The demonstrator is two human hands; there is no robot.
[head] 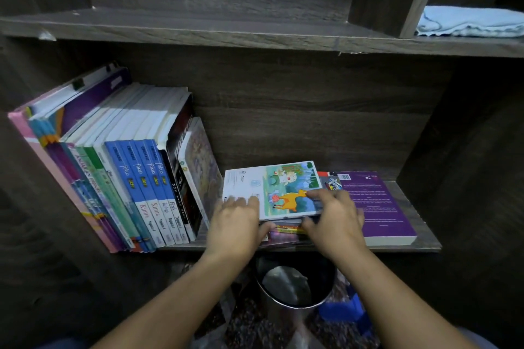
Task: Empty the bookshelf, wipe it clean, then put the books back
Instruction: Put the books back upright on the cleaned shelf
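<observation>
Lower shelf [425,246]: upright books [127,173] packed at 9 o'clock, leaning left. Centre: picture book [283,190] lies flat on top of a small stack [286,231], touching a purple book [380,207] lying flat at 3 o'clock.

Left hand [235,224] and right hand [334,221] both pinch the picture book, fingers on the cover and thumbs under its front edge.

Folded cloth [467,21] at 1 o'clock, upper compartment. Bin [295,286] at 6 o'clock.
</observation>
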